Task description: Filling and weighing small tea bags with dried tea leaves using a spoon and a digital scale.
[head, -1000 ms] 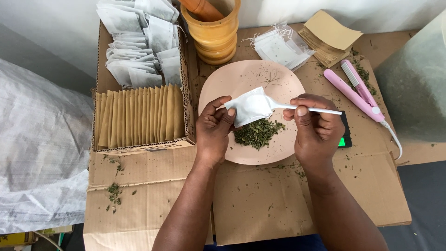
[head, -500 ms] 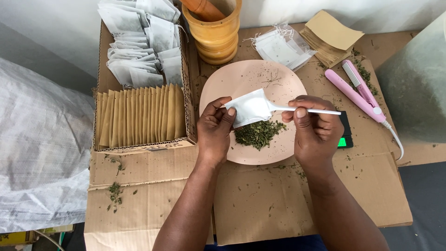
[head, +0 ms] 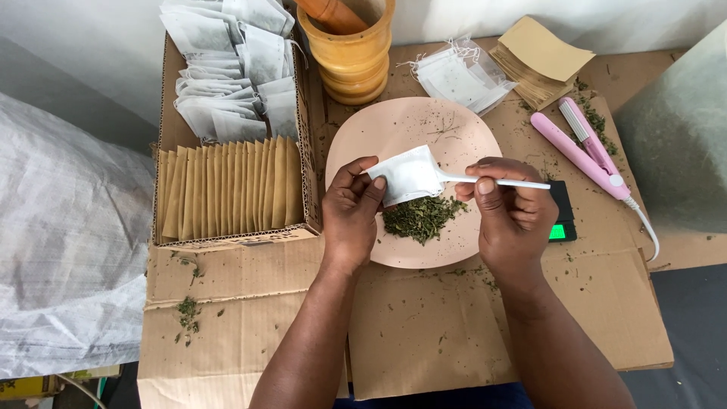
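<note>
Above the pink plate (head: 454,238), the left hand (head: 350,214) is pinching a white sachet (head: 409,173) while the right hand (head: 511,216) is gripping a white spoon (head: 496,182) tucked inside it.

Spoon bowl (head: 424,173) hidden inside the white sachet (head: 409,176); scale (head: 562,220) half covered by the right hand (head: 515,220); mortar (head: 350,45) cut off at top.

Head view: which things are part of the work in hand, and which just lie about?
In hand: left hand holds white sachet; right hand holds white spoon; dried herbs; pink plate.

Lying about: wooden mortar; pink sealer; carton of sachets; brown envelopes.
</note>
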